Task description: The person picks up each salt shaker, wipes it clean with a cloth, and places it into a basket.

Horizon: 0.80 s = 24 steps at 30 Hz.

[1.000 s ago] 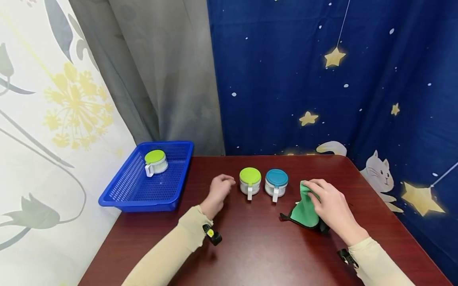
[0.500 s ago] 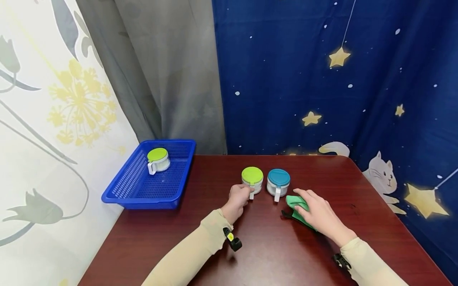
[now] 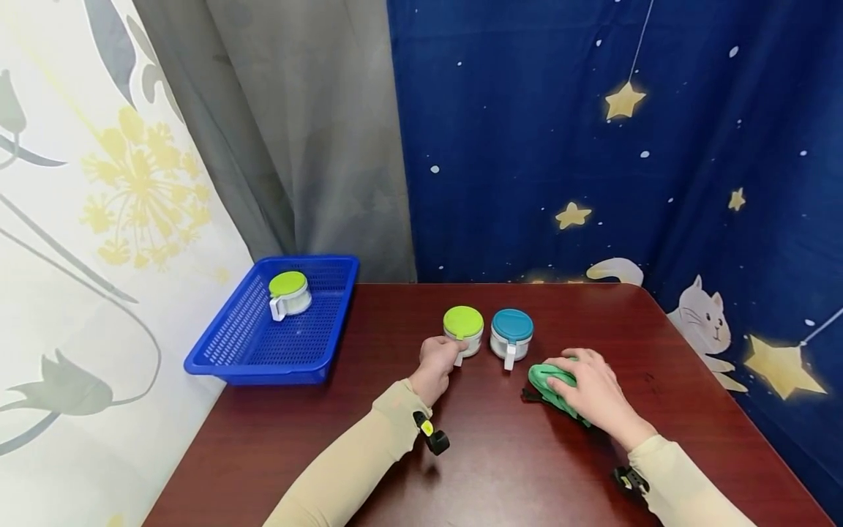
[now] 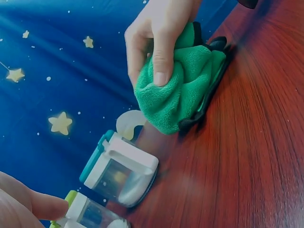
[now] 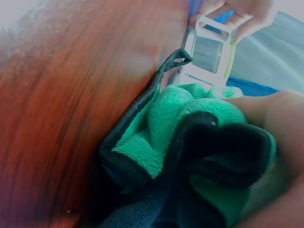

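My left hand [image 3: 436, 366] pinches the white handle of a clear seasoning jar [image 3: 464, 322] with a lime-green lid, standing on the table. Just right of it stands a similar seasoning jar [image 3: 511, 326] with a teal lid, its handle facing me. Further right, my right hand [image 3: 598, 391] grips a bunched green cloth [image 3: 549, 384] with black edging, low over the tabletop. From the left wrist, the cloth [image 4: 175, 95] shows its thumb-pressed folds beside the teal-lidded jar [image 4: 118, 171]. In the right wrist view the cloth's dark underside [image 5: 223, 156] is turned toward the camera.
A blue perforated basket [image 3: 270, 377] stands at the back left of the brown table [image 3: 474, 468]. Inside it sits another seasoning jar [image 3: 290, 289] with a lime-green lid. Curtains [image 3: 500, 146] hang behind the table's far edge.
My left hand has moved right to the lime-lidded jar and taken its handle. My right hand has lowered and bunched up the cloth, which hung upright before, shifting slightly left.
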Each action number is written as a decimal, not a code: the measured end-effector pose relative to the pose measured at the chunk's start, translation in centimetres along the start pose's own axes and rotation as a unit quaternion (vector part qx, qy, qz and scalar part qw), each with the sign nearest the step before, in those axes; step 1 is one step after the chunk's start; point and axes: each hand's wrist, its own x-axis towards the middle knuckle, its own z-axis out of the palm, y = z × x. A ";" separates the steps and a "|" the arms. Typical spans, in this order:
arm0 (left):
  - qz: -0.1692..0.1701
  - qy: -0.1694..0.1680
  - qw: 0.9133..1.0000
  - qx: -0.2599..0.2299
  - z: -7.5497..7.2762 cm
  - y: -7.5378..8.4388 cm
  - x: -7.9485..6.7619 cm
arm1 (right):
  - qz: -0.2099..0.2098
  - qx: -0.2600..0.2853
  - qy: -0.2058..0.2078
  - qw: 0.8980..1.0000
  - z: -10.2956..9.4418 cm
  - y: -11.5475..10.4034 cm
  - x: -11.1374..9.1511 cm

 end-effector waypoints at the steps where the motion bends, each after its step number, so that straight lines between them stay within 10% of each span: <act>1: 0.006 0.003 1.000 0.003 -0.1 0.0 0.0 | 0.022 -0.004 -0.009 1.000 -0.1 0.0 -0.1; 7: 0.009 0.006 1.000 -0.011 -0.7 -0.1 0.2 | 0.126 -0.028 -0.092 0.987 -0.2 0.4 -0.7; 24: -0.010 -0.002 0.997 -0.075 -3.1 -0.1 0.4 | 0.046 -0.046 -0.045 0.997 1.7 0.3 -0.6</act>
